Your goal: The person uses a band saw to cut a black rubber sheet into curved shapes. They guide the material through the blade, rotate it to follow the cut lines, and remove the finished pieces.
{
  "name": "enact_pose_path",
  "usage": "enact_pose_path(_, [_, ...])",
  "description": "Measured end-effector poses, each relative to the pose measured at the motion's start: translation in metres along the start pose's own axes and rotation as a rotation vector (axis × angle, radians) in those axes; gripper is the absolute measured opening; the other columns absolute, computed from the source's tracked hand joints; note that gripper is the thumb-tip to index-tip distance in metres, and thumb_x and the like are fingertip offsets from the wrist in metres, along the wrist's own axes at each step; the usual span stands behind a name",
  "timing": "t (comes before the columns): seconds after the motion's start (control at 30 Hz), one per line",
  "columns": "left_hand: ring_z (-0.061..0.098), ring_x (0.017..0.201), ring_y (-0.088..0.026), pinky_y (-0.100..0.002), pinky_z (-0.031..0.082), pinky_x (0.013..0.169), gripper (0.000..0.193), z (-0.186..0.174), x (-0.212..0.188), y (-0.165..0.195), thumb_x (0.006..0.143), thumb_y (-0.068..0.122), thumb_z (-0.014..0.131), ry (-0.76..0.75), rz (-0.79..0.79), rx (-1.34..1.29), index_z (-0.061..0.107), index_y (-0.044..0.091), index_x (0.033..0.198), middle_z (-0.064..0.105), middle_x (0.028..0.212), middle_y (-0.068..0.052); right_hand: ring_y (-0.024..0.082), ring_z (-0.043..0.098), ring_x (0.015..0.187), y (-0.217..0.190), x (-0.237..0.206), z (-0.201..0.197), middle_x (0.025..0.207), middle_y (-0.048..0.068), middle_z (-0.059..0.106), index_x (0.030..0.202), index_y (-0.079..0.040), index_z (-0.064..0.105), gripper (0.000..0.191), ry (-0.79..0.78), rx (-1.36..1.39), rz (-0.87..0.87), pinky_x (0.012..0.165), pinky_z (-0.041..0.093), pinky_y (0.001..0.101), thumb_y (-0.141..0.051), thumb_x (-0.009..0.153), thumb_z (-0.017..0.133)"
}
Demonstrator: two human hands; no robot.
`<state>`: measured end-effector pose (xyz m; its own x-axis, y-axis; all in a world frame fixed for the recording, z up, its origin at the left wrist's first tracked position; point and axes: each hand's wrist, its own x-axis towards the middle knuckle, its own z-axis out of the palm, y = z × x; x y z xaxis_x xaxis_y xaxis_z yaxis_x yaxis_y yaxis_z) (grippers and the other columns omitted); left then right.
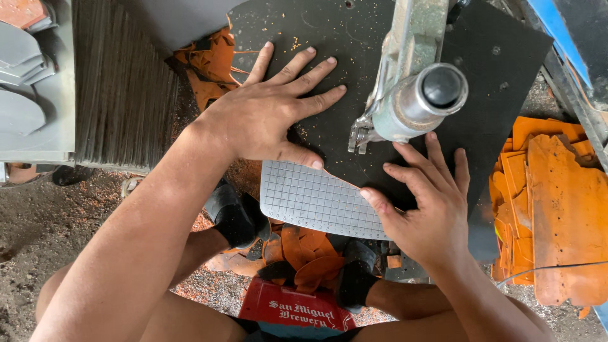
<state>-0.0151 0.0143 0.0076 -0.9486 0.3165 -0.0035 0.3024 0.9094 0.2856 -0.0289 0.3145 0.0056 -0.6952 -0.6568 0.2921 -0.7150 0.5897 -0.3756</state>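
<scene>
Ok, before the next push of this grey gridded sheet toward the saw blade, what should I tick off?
1. Left hand flat on the dark machine table: ok.
2. Right hand on the grey gridded sheet, thumb at its edge: ok.
3. Fingers clear of the blade guide: not ok, the right fingertips lie close beside it.
4. Blade contact with the sheet: cannot tell, the machine head hides it.
5. Orange offcuts off the table: ok, piled beside it.

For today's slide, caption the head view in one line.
Both hands, left hand and right hand, press a grey gridded sheet on the black machine table.
</scene>
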Motion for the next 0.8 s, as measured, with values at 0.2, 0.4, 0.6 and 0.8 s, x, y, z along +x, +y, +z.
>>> enact_pose_path(0.2, [0.008, 0.152, -0.026, -0.061, -0.001, 0.121, 0.116, -0.001, 0.005, 0.003, 0.055, 0.087, 0.063, -0.039, -0.075, 0.010, 0.037, 0.033, 0.154, 0.019, 0.169, 0.000, 0.047, 0.044, 0.149, -0.002, 0.000, 0.002, 0.142, 0.010, 0.066, 0.101, -0.006, 0.073, 0.038, 0.015, -0.002, 0.007, 0.122, 0.018, 0.0724, -0.038, 0.083, 0.083])
enact_pose_path(0.4, [0.006, 0.152, -0.026, -0.061, 0.000, 0.121, 0.111, -0.003, 0.008, 0.004, 0.061, 0.079, 0.064, -0.074, -0.107, 0.020, 0.035, 0.035, 0.159, 0.018, 0.171, 0.002, 0.049, 0.040, 0.150, -0.003, -0.001, 0.006, 0.148, 0.012, 0.062, 0.101, -0.005, 0.071, 0.038, 0.006, 0.000, 0.021, 0.121, 0.017, 0.0745, -0.037, 0.085, 0.083])
enact_pose_path(0.6, [0.005, 0.153, -0.027, -0.064, 0.002, 0.120, 0.107, -0.009, 0.011, 0.003, 0.067, 0.072, 0.066, -0.116, -0.123, 0.007, 0.031, 0.034, 0.161, 0.015, 0.172, 0.002, 0.046, 0.037, 0.148, 0.008, 0.002, -0.027, 0.151, 0.016, 0.054, 0.123, -0.005, 0.071, 0.059, -0.241, 0.053, -0.128, 0.120, 0.020, 0.0646, -0.040, 0.077, 0.082])
enact_pose_path(0.8, [0.004, 0.154, -0.029, -0.065, 0.004, 0.120, 0.102, -0.012, 0.021, -0.002, 0.071, 0.065, 0.070, -0.135, -0.103, 0.013, 0.029, 0.031, 0.157, 0.012, 0.168, -0.002, 0.033, 0.051, 0.142, 0.030, -0.005, -0.034, 0.144, 0.011, 0.061, 0.119, -0.013, 0.074, 0.053, -0.145, -0.022, -0.274, 0.121, 0.034, 0.0561, -0.040, 0.074, 0.081])
